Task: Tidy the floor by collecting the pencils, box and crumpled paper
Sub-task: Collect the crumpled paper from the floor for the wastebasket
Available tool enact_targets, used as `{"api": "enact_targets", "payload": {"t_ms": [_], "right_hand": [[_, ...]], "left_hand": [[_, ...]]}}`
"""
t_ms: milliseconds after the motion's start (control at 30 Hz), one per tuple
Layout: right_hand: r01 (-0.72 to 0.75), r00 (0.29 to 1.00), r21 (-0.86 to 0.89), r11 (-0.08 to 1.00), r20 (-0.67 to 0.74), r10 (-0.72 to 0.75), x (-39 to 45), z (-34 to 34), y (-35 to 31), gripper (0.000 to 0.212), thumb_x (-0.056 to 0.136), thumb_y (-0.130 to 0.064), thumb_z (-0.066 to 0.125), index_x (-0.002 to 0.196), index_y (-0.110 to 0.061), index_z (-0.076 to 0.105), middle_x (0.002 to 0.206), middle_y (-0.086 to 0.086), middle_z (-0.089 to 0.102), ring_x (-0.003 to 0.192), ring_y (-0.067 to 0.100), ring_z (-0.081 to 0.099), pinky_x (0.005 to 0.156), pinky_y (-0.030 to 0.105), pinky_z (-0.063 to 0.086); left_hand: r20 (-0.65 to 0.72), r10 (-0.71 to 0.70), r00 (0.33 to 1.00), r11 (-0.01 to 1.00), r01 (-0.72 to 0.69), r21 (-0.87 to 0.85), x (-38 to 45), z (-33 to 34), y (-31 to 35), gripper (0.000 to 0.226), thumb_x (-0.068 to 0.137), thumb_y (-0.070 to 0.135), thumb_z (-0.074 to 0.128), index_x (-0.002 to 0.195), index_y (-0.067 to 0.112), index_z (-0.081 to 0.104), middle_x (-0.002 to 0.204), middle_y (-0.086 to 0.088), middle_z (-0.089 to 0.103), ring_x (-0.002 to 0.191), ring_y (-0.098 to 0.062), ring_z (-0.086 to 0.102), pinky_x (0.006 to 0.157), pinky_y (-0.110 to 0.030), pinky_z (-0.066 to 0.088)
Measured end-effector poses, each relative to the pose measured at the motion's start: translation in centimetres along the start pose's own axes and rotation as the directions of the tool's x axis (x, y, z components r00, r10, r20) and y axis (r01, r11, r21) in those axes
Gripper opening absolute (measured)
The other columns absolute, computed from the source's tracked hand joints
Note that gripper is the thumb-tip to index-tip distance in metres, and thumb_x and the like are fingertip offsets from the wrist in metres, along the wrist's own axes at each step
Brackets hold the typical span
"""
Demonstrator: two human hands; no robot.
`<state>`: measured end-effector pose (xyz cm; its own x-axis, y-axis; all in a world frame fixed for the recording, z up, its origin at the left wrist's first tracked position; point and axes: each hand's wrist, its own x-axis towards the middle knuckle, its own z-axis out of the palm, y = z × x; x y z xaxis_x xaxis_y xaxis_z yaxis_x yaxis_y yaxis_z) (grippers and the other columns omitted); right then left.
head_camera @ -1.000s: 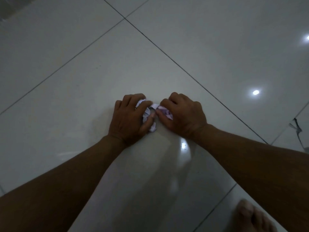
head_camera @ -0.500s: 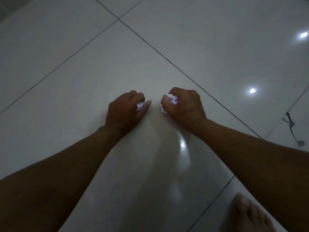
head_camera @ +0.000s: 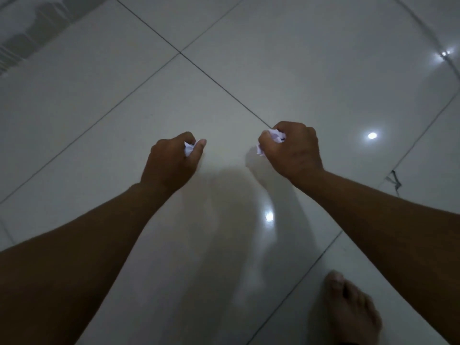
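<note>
My left hand (head_camera: 171, 158) is curled round a small wad of white crumpled paper (head_camera: 188, 148), of which only a corner shows between fingers and thumb. My right hand (head_camera: 292, 148) grips a second white crumpled paper wad (head_camera: 275, 136), which pokes out above and below the thumb. Both hands hang above the pale tiled floor (head_camera: 224, 58), a hand's width or more apart. No pencils or box are in view.
My bare right foot (head_camera: 351, 312) stands on the tiles at the bottom right. A small dark scrap (head_camera: 394, 181) lies on the floor at the right edge. Light spots reflect off the glossy tiles. A wall base runs along the top left.
My hands pulled apart from one spot on the floor, each carrying a paper wad, and rose away from the tiles. The view widened as my head lifted.
</note>
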<state>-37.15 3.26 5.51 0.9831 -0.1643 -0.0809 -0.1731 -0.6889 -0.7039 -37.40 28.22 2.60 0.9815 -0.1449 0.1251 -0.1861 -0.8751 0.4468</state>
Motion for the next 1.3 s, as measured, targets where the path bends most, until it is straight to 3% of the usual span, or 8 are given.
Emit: {"api": "enact_targets", "payload": {"t_ms": [167,267,433,600,733,833,1067,1300], "right_hand": [[-0.021,0.999,-0.037,0.999,0.034,0.022,-2.0,-6.4,-4.3,0.026,0.074,-0.039,0.057,0.055,-0.022,0.065,0.052,-0.003,0.059,0.058,0.015,0.057,0.056,0.025,0.042],[-0.049,0.997,-0.037,0.998,0.052,0.051,-3.4,-10.7,-7.6,0.029,0.076,-0.038,0.055,0.053,-0.021,0.062,0.053,-0.003,0.059,0.057,0.013,0.055,0.054,0.020,0.037],[-0.094,0.994,0.001,0.996,0.052,0.094,-5.0,-19.5,-14.5,0.029,0.074,-0.041,0.052,0.056,-0.022,0.065,0.058,-0.004,0.065,0.060,0.013,0.060,0.059,0.022,0.045],[-0.103,0.995,0.014,0.995,0.010,0.103,-4.4,-29.2,-20.7,0.027,0.075,-0.037,0.054,0.054,-0.023,0.065,0.059,-0.005,0.066,0.060,0.011,0.062,0.065,0.026,0.050],[-0.073,0.995,0.028,0.997,-0.064,0.075,-2.1,-37.6,-25.3,0.029,0.078,-0.036,0.055,0.053,-0.024,0.064,0.058,-0.005,0.063,0.058,0.009,0.059,0.061,0.022,0.045],[-0.074,0.986,0.051,0.996,-0.145,0.081,-0.5,-43.4,-27.7,0.027,0.078,-0.034,0.057,0.056,-0.022,0.067,0.059,-0.004,0.065,0.057,0.007,0.060,0.058,0.021,0.045],[-0.070,0.952,0.130,0.989,-0.286,0.105,3.3,-56.9,-28.6,0.028,0.079,-0.036,0.058,0.056,-0.020,0.066,0.057,-0.003,0.063,0.057,0.014,0.061,0.052,0.024,0.045],[-0.087,0.916,0.073,0.993,-0.386,0.109,6.3,-70.1,-26.7,0.029,0.082,-0.035,0.059,0.064,-0.014,0.065,0.061,0.000,0.064,0.058,0.018,0.060,0.052,0.027,0.047]], "left_hand": [[0.028,-0.084,0.996,0.996,0.083,0.012,0.5,-8.2,4.8,0.045,0.097,0.046,0.045,0.060,0.023,0.033,0.047,0.006,0.040,0.049,-0.026,0.041,0.059,-0.030,0.030],[0.028,-0.100,0.995,0.995,0.100,0.001,0.6,-13.9,7.9,0.040,0.099,0.040,0.050,0.067,0.017,0.044,0.046,0.008,0.039,0.047,-0.024,0.041,0.056,-0.030,0.030],[0.069,-0.084,0.994,0.996,0.087,-0.036,1.5,-22.8,15.0,0.039,0.100,0.035,0.054,0.066,0.019,0.042,0.044,0.008,0.040,0.044,-0.004,0.043,0.051,-0.029,0.029],[0.099,0.017,0.995,0.999,-0.013,-0.035,4.8,-30.9,22.4,0.041,0.099,0.038,0.052,0.065,0.018,0.043,0.045,0.007,0.041,0.045,-0.018,0.046,0.051,-0.029,0.035],[0.088,0.130,0.988,0.991,-0.127,-0.043,9.8,-36.8,29.5,0.043,0.097,0.044,0.046,0.061,0.025,0.032,0.047,0.005,0.040,0.046,-0.024,0.046,0.051,-0.030,0.035],[0.085,0.163,0.983,0.985,-0.156,-0.077,13.4,-39.6,35.3,0.041,0.096,0.046,0.046,0.064,0.024,0.035,0.046,0.005,0.040,0.049,-0.026,0.048,0.052,-0.031,0.037],[0.070,0.278,0.958,0.957,-0.270,-0.111,21.4,-42.9,49.7,0.037,0.099,0.041,0.054,0.067,0.023,0.043,0.048,0.008,0.041,0.048,-0.019,0.046,0.052,-0.028,0.033],[0.058,0.353,0.934,0.930,-0.344,-0.127,27.7,-44.9,63.8,0.035,0.099,0.040,0.054,0.070,0.022,0.047,0.052,0.009,0.041,0.055,-0.025,0.050,0.054,-0.029,0.030]]}}
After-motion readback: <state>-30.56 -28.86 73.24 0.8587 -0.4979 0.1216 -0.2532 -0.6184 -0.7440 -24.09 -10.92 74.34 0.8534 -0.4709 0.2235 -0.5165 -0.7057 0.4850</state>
